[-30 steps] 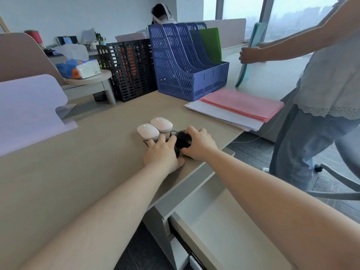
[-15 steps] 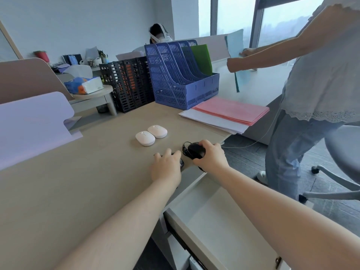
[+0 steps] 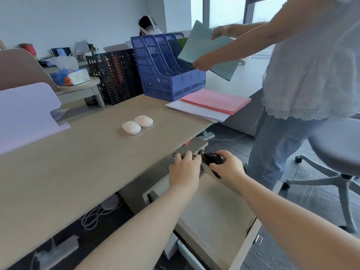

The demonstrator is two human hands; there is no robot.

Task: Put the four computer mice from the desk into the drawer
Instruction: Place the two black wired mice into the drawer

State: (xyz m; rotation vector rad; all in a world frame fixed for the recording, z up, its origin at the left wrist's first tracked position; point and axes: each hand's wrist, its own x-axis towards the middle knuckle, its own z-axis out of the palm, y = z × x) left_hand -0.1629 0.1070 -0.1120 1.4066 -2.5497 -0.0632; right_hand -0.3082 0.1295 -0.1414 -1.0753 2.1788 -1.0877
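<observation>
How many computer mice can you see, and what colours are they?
White mice: 2, one beside the other on the desk.
Black mice: 1 clearly seen, in the right hand; whatever the left hand covers is hidden.
Total: 3

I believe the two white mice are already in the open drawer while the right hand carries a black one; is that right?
Not quite. The head view shows the two white mice resting on the desk, not in the open drawer. The right hand does carry a black mouse.
</observation>
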